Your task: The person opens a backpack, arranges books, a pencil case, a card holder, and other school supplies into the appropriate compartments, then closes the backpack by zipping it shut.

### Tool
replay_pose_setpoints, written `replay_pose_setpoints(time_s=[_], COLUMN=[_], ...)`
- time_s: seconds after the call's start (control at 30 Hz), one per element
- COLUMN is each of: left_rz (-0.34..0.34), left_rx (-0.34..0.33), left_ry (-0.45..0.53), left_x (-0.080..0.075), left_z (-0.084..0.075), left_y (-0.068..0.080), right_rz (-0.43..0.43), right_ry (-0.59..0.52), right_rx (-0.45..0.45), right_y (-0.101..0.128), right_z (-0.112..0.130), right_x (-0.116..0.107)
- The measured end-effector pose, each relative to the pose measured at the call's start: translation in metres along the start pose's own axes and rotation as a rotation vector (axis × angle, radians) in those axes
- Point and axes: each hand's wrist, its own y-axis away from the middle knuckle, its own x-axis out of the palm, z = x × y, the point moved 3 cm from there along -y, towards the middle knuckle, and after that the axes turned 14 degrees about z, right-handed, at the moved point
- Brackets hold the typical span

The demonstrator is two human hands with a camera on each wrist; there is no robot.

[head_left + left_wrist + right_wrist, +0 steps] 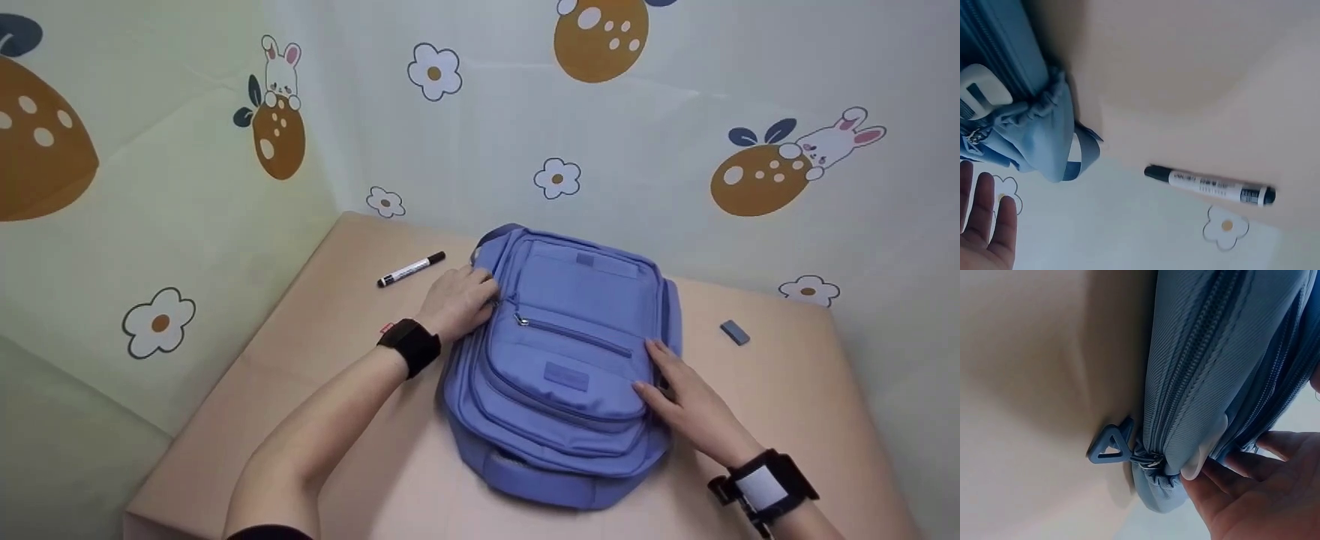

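A blue-violet backpack lies flat on the table, its front pockets and zippers facing up. At its upper left side is my left hand, with bent fingers against the edge near a zipper. In the left wrist view several fingers extend below the bag's side; the thumb and index finger are out of that view, so a pinch cannot be made out. My right hand rests on the bag's right side with extended fingers. The right wrist view shows those fingertips touching the side by a pale plastic piece.
A white marker with black ends lies left of the bag. To the right is a small grey-blue block. Patterned cloth walls stand behind and left of the beige table. A triangular strap tab sticks out from the bag's side.
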Motion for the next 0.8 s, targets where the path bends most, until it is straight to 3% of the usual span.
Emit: replay_pose_setpoints(time_s=[0.1,0.4,0.6,0.8], left_rz=[0.014,0.082,0.085,0.057], left_rx=[0.002,-0.013,-0.008,0.011], left_ry=[-0.049,-0.029,-0.038,-0.003], left_x=[-0.002,-0.004,-0.006,-0.011], left_z=[-0.001,-0.001,0.001,0.002], left_y=[-0.002,-0.001,0.004,0.011], right_rz=[-0.001,-0.017,-0.007,0.04], right_ry=[0.022,0.113,0.202,0.327], right_rx=[0.002,-0.025,-0.119,-0.272], right_y=[0.0,-0.002,-0.018,-0.035], right_z=[0.001,0.021,0.059,0.111], right_x=[-0.001,-0.011,-0.014,0.001])
